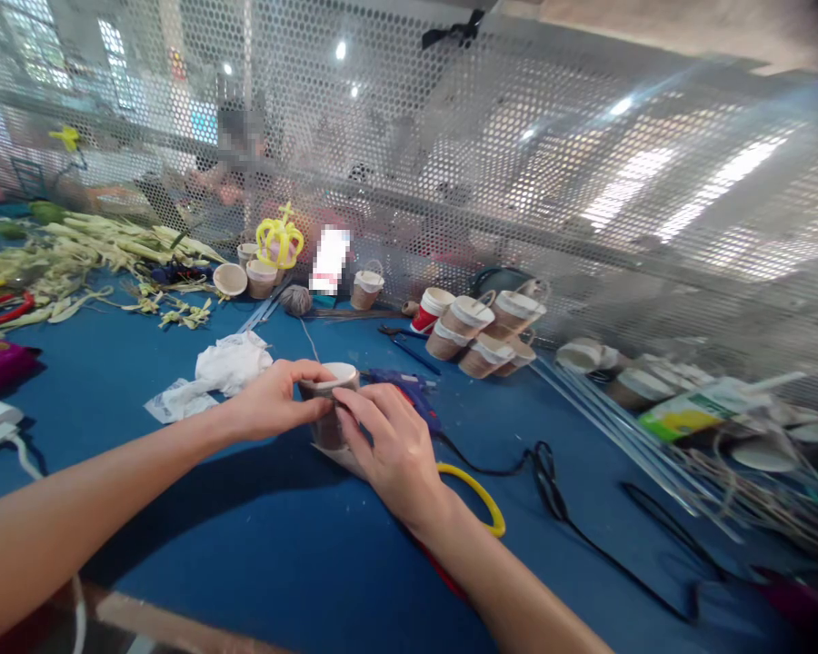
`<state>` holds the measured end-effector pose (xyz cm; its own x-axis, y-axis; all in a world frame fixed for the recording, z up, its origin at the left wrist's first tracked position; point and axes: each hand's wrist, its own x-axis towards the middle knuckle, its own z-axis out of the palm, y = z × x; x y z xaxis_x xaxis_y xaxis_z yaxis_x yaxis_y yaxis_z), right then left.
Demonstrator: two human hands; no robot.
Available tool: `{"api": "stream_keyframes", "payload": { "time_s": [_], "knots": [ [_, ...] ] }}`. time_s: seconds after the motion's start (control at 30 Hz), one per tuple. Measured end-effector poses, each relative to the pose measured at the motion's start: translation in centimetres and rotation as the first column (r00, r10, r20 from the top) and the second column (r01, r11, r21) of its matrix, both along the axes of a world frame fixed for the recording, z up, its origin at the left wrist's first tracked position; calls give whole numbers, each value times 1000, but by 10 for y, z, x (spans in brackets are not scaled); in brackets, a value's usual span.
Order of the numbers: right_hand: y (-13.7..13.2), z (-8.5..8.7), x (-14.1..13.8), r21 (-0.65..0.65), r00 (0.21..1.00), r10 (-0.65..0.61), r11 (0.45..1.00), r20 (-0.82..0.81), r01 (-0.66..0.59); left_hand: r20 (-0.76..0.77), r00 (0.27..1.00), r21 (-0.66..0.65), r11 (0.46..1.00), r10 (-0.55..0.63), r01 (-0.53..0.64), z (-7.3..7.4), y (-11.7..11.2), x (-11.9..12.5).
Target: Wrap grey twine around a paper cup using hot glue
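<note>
A paper cup [325, 425] with a grey-brown wrapped side stands upright on the table between my hands, on or beside a light flat scrap. My left hand [279, 398] grips its rim and near side with thumb and fingers. From the right, my right hand [394, 445] presses its fingertips and thumb against the cup's upper side. A thin strand runs toward the cup from a grey ball of yarn [295, 300]; its end is hidden. Just behind my right hand lies a blue glue gun [413, 391], partly covered. A yellow handle loop [483, 495] shows beside my right wrist.
Crumpled white tissue [232, 365] lies left of the cup. Several wrapped cups [477, 318] are stacked at the back right, near clear glue sticks [606, 427]. A black cord [552, 481] crosses the right side. Dried husks [109, 236] cover the back left. Perforated metal [409, 136] stands behind.
</note>
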<state>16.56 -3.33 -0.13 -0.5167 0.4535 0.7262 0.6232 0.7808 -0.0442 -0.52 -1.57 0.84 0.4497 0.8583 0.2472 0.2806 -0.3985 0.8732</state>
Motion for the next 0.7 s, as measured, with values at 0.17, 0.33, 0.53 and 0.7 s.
{"api": "stream_keyframes", "payload": {
  "time_s": [0.17,0.33,0.53,0.7],
  "knots": [
    [-1,1,0,11,1000,-9,1000,11,9,-10,1000,10,1000,-5,5,-1,0,0],
    [0,0,-1,4,1000,-15,1000,18,15,-31,1000,11,1000,-1,1,0,0,0],
    [-1,-2,0,-22,1000,-5,1000,7,5,-22,1000,5,1000,-17,17,1,0,1],
    [-1,-1,-1,-38,1000,-10,999,-14,10,-5,1000,2,1000,-7,7,-1,1,0]
  ]
}}
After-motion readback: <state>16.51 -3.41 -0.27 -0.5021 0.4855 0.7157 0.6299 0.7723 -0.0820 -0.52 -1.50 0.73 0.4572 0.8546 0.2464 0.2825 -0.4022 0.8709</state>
